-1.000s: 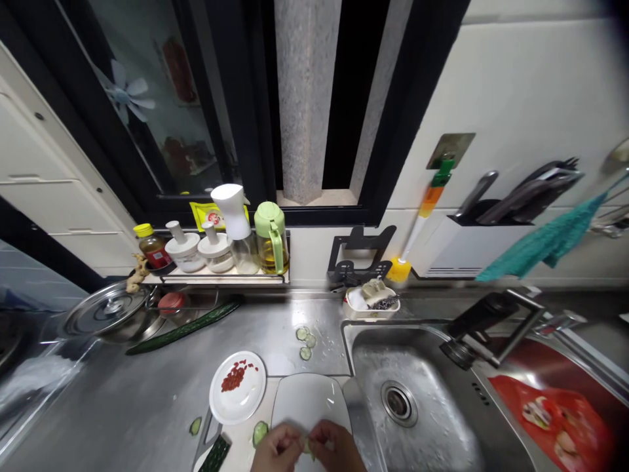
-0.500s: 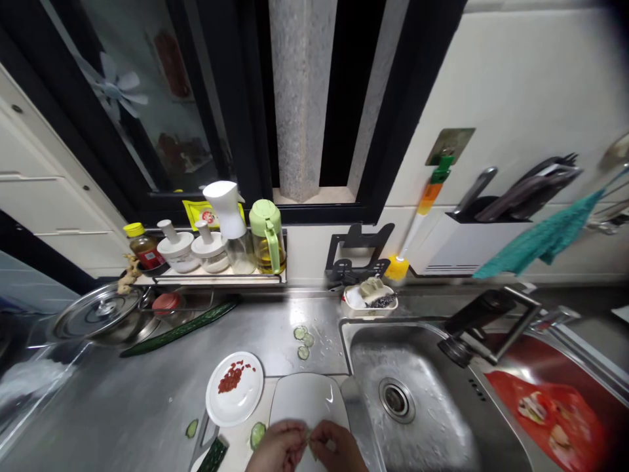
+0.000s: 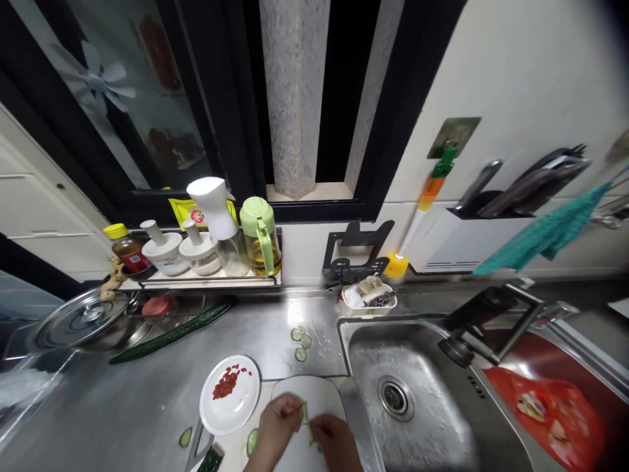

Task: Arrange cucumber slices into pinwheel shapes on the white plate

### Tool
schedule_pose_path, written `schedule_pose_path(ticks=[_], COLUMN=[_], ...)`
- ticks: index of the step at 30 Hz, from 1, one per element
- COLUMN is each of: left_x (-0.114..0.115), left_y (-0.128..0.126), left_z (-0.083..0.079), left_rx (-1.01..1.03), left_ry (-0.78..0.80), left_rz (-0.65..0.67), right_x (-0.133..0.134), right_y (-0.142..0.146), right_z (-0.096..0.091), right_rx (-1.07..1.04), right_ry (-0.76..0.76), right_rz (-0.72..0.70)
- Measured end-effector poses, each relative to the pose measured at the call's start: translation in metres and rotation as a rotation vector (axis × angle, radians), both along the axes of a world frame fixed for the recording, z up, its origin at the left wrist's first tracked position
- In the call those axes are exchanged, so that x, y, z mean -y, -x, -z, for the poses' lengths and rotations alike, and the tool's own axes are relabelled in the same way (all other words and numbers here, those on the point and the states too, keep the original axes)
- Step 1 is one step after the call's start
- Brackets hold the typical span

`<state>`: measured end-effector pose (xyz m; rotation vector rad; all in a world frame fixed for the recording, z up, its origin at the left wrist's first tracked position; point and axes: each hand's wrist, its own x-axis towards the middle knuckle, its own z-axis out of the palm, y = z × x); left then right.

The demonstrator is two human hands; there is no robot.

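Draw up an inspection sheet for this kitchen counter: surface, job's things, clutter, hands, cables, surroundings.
Surface: steel counter, water drops near the sink.
Job's things: cucumber pieces held over a white square plate; round plate with red berries to its left.
Clutter: three cucumber slices on bare steel, a whole cucumber, a loose slice left of the plates, a pot lid.
Hands: left hand and right hand both pinch the cucumber pieces.
Cables: nothing seen.
Surroundings: condiment rack, bottle brush, knife rack, teal cloth, dark window.
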<state>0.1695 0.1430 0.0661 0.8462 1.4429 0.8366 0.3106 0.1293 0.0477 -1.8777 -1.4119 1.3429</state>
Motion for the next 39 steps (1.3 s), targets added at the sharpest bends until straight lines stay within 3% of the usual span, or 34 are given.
schedule_pose_path(ticks=[5,10,15,23,30,39], left_x=[-0.015,-0.026,-0.029,-0.026,-0.023,-0.023], left_y=[-0.001,-0.006,-0.01,-0.011,-0.011,-0.014], left_z=[-0.012,-0.02,-0.015,-0.009,0.0,-0.003], left_rx=[-0.405,-0.614,-0.771,-0.825,-0.824,-0.839], left_ry=[-0.152,-0.214,-0.197,-0.171,-0.224,-0.192], left_rz=[0.119,0.224,0.244,0.237,0.235,0.226], right_x=[-0.012,-0.022,-0.029,-0.03,-0.029,-0.029], right_y=[0.004,0.008,0.014,0.022,0.022,0.02], right_z=[0.0,-0.011,-0.027,-0.029,-0.03,-0.024], right_rx=[0.088,0.247,0.358,0.507,0.487,0.493], right_ry=[-0.056,-0.2,-0.157,-0.093,-0.109,-0.14], right_rz=[0.026,0.011,-0.1,-0.266,-0.277,-0.287])
